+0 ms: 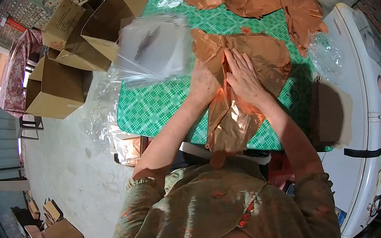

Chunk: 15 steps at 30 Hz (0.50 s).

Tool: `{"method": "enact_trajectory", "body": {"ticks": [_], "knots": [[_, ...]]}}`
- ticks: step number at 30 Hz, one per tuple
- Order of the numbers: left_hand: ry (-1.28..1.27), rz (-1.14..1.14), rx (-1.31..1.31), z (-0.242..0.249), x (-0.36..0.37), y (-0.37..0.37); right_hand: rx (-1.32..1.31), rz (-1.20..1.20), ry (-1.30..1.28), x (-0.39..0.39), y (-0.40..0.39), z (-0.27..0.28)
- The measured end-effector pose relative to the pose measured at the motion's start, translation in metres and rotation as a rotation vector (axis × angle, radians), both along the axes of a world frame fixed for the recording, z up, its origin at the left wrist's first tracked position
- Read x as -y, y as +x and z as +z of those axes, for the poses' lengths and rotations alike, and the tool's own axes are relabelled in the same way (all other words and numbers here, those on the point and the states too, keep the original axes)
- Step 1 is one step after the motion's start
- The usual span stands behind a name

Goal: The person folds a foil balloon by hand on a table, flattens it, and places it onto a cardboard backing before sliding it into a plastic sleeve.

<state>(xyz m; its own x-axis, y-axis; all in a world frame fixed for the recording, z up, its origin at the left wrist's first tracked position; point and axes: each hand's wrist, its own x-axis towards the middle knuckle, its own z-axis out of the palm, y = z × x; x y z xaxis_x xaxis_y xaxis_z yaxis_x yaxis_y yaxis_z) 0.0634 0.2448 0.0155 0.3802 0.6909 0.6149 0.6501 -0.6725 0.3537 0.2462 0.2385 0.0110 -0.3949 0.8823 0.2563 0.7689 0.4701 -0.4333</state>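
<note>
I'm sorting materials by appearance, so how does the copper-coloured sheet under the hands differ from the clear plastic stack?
The copper-coloured sheet is shiny and coloured, while the clear plastic stack is see-through. The sheet is creased with an uneven outline; the stack looks flatter, with straight edges. Both rest on the green checked tablecloth.

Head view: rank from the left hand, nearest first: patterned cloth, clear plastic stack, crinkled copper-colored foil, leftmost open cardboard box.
From the left hand:
1. Copper-colored foil: touching it
2. Clear plastic stack: left, on the table
3. Cardboard box: farther left
4. Patterned cloth: far left
</note>
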Motion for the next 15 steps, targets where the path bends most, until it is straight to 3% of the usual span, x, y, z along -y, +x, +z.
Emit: {"method": "enact_trajectory", "body": {"ticks": [3,6,12,15], "knots": [[-0.106,0.143,-0.489,-0.003,-0.002,-0.002,-0.057,0.002,-0.042,-0.004,0.002,0.0],[0.018,0.112,-0.213,-0.001,-0.001,0.005,-0.169,0.011,-0.099,-0.006,0.006,0.005],[0.059,0.129,-0.202,-0.006,-0.002,0.007,-0.433,-0.019,-0.213,-0.001,0.008,0.018],[-0.021,0.151,-0.35,-0.005,-0.001,0.004,-0.492,-0.049,-0.225,0.006,0.006,0.023]]}}
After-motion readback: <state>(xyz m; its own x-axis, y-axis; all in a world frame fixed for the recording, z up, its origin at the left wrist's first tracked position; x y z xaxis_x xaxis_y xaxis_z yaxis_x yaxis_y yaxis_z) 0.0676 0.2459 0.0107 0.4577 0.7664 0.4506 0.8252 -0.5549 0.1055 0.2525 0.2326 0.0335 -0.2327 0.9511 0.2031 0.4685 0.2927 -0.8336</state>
